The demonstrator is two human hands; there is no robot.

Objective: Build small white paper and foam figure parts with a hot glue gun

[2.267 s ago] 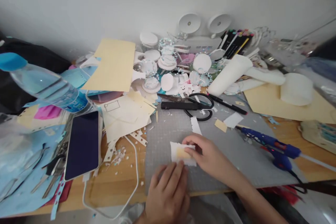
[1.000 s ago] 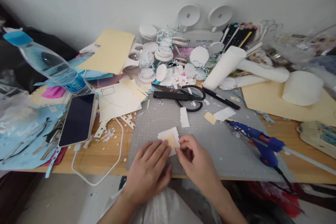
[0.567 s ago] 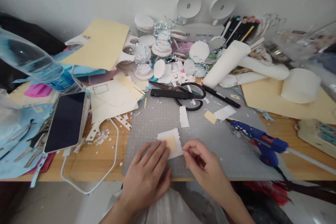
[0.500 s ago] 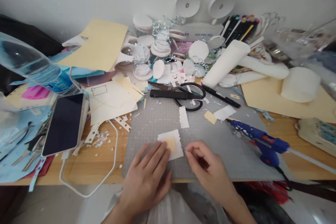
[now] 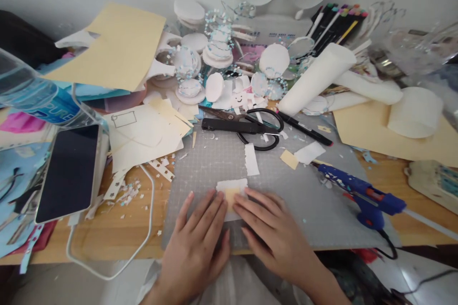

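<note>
A small white paper piece with a tan patch (image 5: 231,189) lies on the grey cutting mat (image 5: 304,200) near its front edge. My left hand (image 5: 198,243) lies flat with its fingers spread, fingertips on the piece's left side. My right hand (image 5: 270,231) lies flat beside it, fingers stretched out over the piece's right side. Both hands press down and hold nothing. Most of the piece is hidden under the fingers.
Black scissors (image 5: 246,126), a black pen (image 5: 304,128) and paper scraps (image 5: 250,158) lie on the mat's far part. A blue glue gun (image 5: 361,195) rests at the right. A phone (image 5: 67,171), a white cable (image 5: 143,228) and a water bottle (image 5: 32,95) are at the left.
My right hand was pinched beside the paper piece; it has opened and come down flat on it. My left hand stayed on the piece. The view has tilted down a little.
</note>
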